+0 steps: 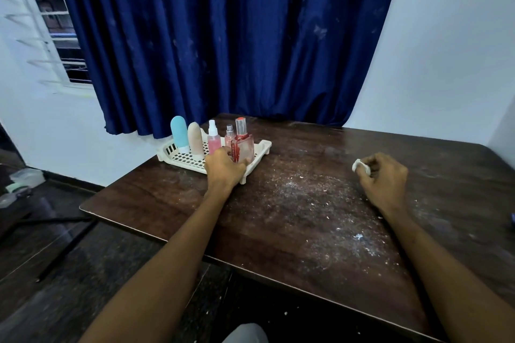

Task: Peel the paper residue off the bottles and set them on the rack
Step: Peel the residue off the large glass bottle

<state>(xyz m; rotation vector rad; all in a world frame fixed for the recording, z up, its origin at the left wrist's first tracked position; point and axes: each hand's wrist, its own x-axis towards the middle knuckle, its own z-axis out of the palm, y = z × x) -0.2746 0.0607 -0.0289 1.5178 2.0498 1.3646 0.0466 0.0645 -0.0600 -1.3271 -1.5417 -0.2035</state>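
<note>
Grey shape cut off nearest, right hand pinching paper wad, left hand gripping square bottle on rack, fingertips hidden.

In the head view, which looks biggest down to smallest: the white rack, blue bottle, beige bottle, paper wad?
1. white rack
2. blue bottle
3. beige bottle, only slightly smaller than the blue one
4. paper wad, smallest though nearer the camera
</note>
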